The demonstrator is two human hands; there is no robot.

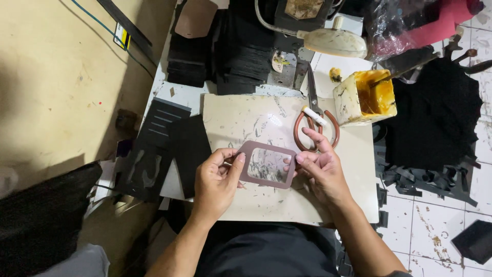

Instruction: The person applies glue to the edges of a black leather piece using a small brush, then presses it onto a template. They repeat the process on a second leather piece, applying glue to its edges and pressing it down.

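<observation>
A thin, flat, brown rectangular frame with rounded corners and a clear plastic window (267, 165) is held just above a pale, scratched work board (241, 123), near the board's front edge. It is judged to be light and flexible, likely leather or a similar sheet, so it would bend if gripped at one end only. The window film looks glossy and may smudge or crease, so the brown border is the safer place to take hold, at two opposite short sides.

That is how it is held. The left hand (218, 180) is closed on the frame's left edge, thumb on top and fingers beneath. The right hand (320, 166) pinches the right edge between thumb and forefinger, its other fingers loosely spread. The frame thus lies between the two hands, touching both, roughly level.

Behind the frame, at the far side of the board, a pair of scissors with reddish-brown handles (313, 120) is seen, with a small white stick lying across them. To the board's far right corner stands a square pale tub of amber glue (365, 97). Left of the board lie black cut sheets with slots (159, 143).
</observation>
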